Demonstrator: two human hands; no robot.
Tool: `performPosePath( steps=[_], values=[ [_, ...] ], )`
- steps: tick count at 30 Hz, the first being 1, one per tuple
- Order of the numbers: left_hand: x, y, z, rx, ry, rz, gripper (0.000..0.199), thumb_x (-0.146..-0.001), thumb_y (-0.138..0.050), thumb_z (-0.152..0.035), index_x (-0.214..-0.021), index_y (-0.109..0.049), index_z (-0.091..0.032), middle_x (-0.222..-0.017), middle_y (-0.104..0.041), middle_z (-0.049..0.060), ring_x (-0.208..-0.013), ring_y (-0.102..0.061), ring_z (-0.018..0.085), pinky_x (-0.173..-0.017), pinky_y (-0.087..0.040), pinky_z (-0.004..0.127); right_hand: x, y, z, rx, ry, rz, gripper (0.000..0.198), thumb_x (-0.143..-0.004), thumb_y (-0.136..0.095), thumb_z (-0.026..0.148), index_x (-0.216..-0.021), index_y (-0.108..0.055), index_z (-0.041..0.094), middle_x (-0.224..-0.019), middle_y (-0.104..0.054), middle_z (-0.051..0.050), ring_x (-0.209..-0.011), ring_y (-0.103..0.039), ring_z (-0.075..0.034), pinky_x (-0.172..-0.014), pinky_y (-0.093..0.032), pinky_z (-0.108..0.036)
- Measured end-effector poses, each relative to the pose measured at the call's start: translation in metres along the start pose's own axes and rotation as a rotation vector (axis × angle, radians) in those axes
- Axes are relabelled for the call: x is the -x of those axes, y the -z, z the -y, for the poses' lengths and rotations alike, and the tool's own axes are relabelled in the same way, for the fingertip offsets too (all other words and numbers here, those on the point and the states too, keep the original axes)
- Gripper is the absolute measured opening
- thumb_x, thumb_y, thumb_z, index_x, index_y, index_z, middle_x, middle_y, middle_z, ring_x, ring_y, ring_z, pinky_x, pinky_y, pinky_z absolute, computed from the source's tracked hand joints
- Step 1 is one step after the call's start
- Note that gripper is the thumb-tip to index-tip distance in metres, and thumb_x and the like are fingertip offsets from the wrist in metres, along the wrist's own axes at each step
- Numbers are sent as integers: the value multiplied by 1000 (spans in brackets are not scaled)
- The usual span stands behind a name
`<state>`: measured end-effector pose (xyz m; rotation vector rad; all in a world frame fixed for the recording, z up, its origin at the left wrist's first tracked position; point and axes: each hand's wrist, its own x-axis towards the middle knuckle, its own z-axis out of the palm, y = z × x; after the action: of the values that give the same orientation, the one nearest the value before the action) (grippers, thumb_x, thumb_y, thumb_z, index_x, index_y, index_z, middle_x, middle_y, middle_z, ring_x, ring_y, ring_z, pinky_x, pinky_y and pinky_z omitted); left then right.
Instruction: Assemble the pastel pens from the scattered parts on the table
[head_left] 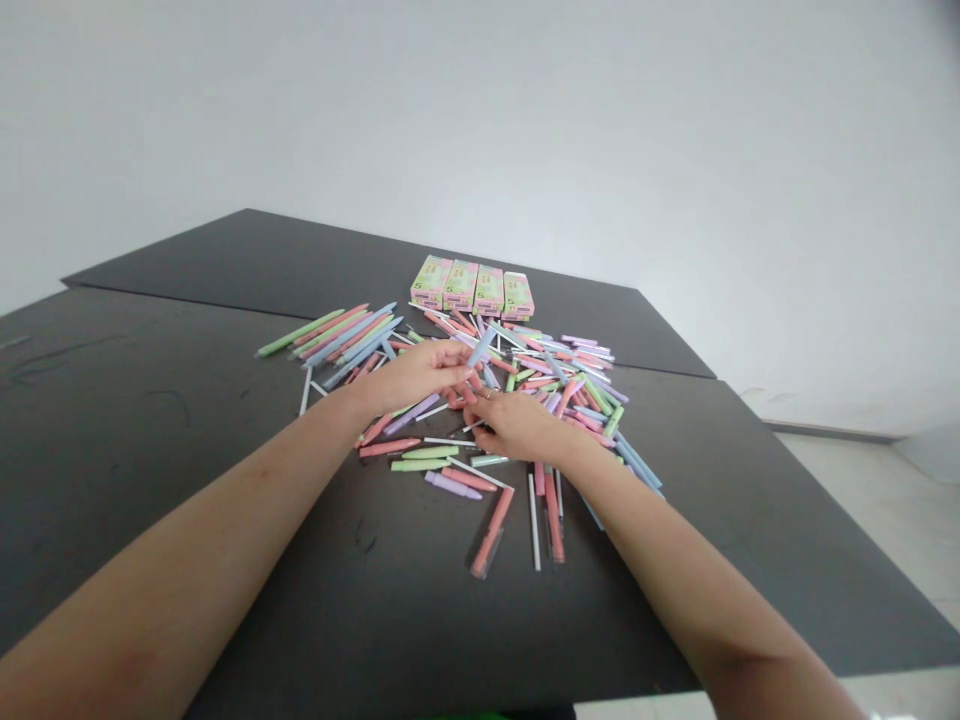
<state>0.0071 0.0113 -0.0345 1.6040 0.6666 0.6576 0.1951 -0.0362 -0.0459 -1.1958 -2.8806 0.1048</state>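
Over the middle of a heap of pen parts, my left hand is closed on a light blue pen barrel, which tilts up to the right. My right hand, with a ring on one finger, meets the left fingertips from the right. Its fingers are bent together, and what they hold, if anything, is hidden. Around both hands lie loose pink, green, purple and blue barrels, such as a pink barrel and a purple barrel, along with thin white refills.
Several whole-looking pens lie side by side to the left of the heap. Behind it stand several green and pink boxes in a row. A pink barrel with a clear cap lies nearest me on the dark table. A white wall rises behind.
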Motion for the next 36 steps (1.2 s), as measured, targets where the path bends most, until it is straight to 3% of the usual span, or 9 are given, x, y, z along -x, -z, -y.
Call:
performPosePath(
  steps=[8, 12, 18, 22, 28, 30, 34, 36],
  values=[
    [0, 3, -2, -54, -15, -83, 25, -83, -61, -27, -103, -63, -12, -83, -67, 5, -73, -65, 14, -59, -51, 24, 2, -4, -6, -96, -4, -77, 18, -92, -48, 24, -103, -60, 18, -107, -64, -9, -91, -63, -18, -74, -43, -27],
    [0, 4, -3, -69, -38, -96, 28, -83, -62, -32, -103, -63, -12, -89, -67, 7, -75, -65, 15, -59, -50, 23, 8, 0, -12, -324, -13, -322, 15, -91, -50, 25, -101, -60, 18, -101, -66, -8, -90, -61, -18, -78, -44, -28],
    [1, 5, 3, -77, -10, -80, 33, -83, -64, -39, -104, -62, -13, -91, -67, 8, -78, -65, 16, -62, -53, 26, 14, 20, -15, -899, -303, -760, 20, -89, -53, 37, -97, -59, 20, -77, -65, -1, -56, -49, -10, -53, -39, -23],
    [2, 4, 4, -76, 20, -26, 29, -84, -63, -36, -101, -61, -13, -92, -68, 7, -76, -66, 15, -63, -54, 26, 17, 32, -19, -1163, -384, -874, 29, -85, -58, 39, -108, -53, 23, -72, -66, 3, -41, -30, -5, -41, -26, -20],
    [5, -1, -4, -115, 38, 138, 22, -87, -59, -33, -95, -62, -12, -86, -67, 6, -75, -66, 14, -60, -50, 23, 20, 46, -17, -1355, -307, -989, 25, -86, -57, 48, -89, -50, 24, -76, -66, 3, -39, -17, -4, -36, -15, -22],
    [6, -3, -7, -135, 49, 165, 22, -88, -59, -32, -95, -62, -12, -88, -68, 6, -76, -67, 15, -60, -49, 23, 21, 50, -15, -1367, -300, -1032, 24, -86, -58, 47, -86, -53, 24, -71, -61, 4, -40, -15, -4, -36, -14, -23],
    [8, -5, -10, -150, 76, 186, 20, -87, -60, -31, -94, -62, -12, -89, -69, 8, -75, -67, 15, -61, -49, 24, 22, 55, -16, -1391, -309, -1114, 21, -84, -62, 44, -84, -58, 23, -55, -37, 8, -40, -15, -5, -36, -12, -23],
    [8, -6, -10, -155, 88, 195, 20, -87, -60, -30, -95, -62, -12, -90, -69, 8, -76, -67, 15, -61, -49, 24, 22, 56, -17, -1407, -307, -1144, 20, -84, -63, 43, -85, -58, 23, -57, -36, 8, -40, -15, -4, -35, -12, -23]
  ],
)
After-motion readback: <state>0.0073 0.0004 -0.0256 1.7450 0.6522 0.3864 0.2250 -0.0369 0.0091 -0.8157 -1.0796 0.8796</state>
